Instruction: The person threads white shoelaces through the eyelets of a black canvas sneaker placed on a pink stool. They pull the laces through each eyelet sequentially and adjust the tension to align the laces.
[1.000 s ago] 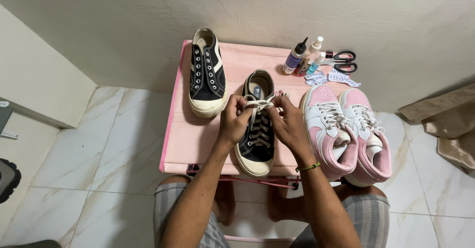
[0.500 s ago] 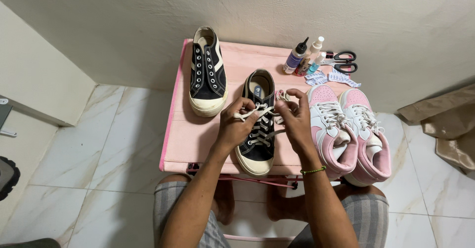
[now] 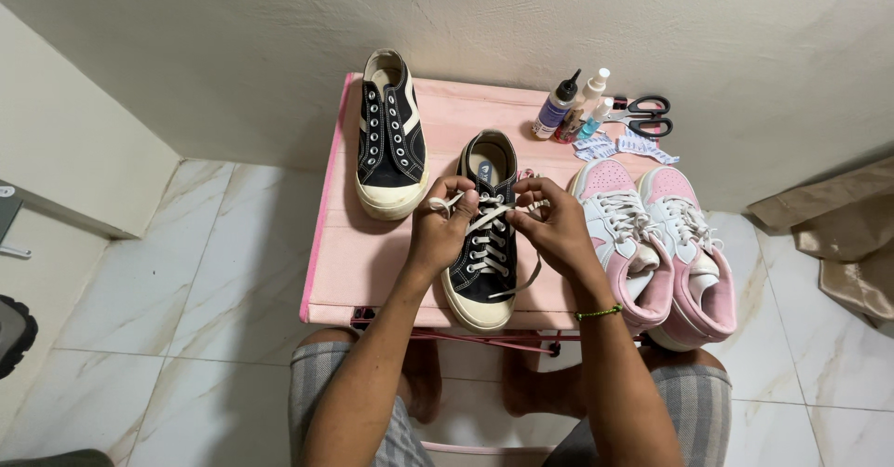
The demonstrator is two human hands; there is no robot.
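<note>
a: both hands are on the black sneaker (image 3: 484, 243) in the middle of the pink table (image 3: 372, 253), toe pointing back at the person.

b: left hand (image 3: 440, 234) has its grip pinched on one end of the white lace (image 3: 488, 236), right hand (image 3: 557, 230) pinched on the other end, up by the top eyelets.

a: looks like the lacing step to me, near the top rows. a loose bit of lace trails off the right side of the shoe.

b: next move, i'd judge, wants both ends kept taut and even while a tip is fed through an eyelet. fiddly, small holes.

a: the second black sneaker (image 3: 389, 136) sits unlaced, well apart to the left. pink and white pair (image 3: 656, 243) just beside the right wrist.

b: bottles (image 3: 573, 104) and scissors (image 3: 643, 115) at the back by the wall, untouched.
</note>
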